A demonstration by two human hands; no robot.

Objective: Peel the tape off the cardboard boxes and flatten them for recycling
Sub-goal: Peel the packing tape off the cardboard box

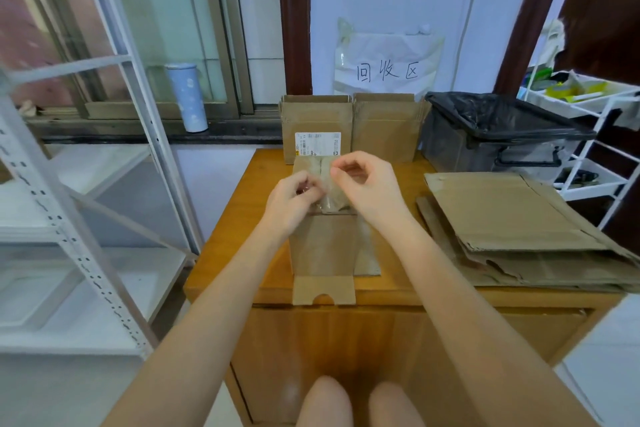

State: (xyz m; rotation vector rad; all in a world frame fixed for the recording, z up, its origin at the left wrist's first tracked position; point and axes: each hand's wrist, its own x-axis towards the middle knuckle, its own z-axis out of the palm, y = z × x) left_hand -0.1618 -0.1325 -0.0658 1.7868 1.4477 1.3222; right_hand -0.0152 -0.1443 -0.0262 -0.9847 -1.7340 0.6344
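Note:
A small brown cardboard box (323, 246) stands on the wooden table (242, 218) in front of me, with one flap hanging over the table's front edge. Above its top, a strip of clear tape (327, 189) is stretched between my hands. My left hand (289, 199) pinches the tape's left part with curled fingers. My right hand (363, 184) pinches the tape near its upper end with thumb and forefinger. The box's top is partly hidden behind both hands.
Two more cardboard boxes (317, 130) (386, 128) stand at the table's back, the left one labelled. Flattened cardboard (519, 225) is stacked on the right. A bin with a black bag (491, 135) sits at back right. A metal shelf (69, 184) stands left, a white cart (588, 135) right.

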